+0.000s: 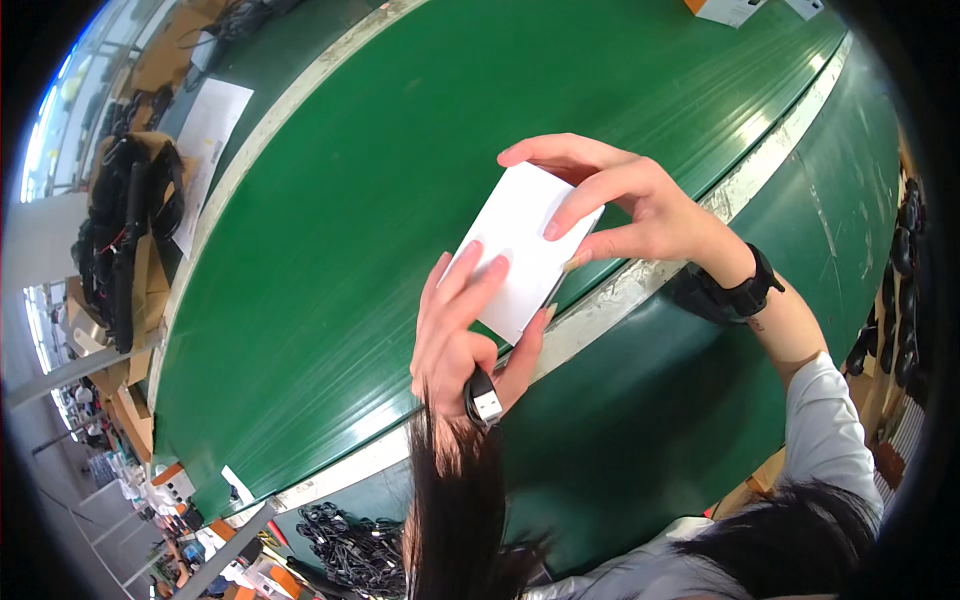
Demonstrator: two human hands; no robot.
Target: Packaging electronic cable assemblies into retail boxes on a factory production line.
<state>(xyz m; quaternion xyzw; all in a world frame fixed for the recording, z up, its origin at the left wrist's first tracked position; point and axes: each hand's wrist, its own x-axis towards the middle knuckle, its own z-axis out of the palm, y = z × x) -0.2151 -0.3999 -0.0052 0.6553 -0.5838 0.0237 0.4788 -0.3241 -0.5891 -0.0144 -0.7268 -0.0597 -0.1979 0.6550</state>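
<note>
Head view: my left hand [445,335] and right hand [645,205] both grip a smooth, matte white rectangular box [525,250], tilted at the centre of the frame. My left fingertips press its broad face; my right fingers bend around its upper end. A black cable with a metal-tipped white plug [487,407] is tucked in my left palm, the rest of it hidden. Below lies a glossy, streaked green belt [340,220] edged by a scuffed pale rail [600,308]. Dark strands of hair [455,500] cover my left forearm. At lower left, tangled black cables [350,550] are partly obscured; the box's underside is out of sight.
</note>
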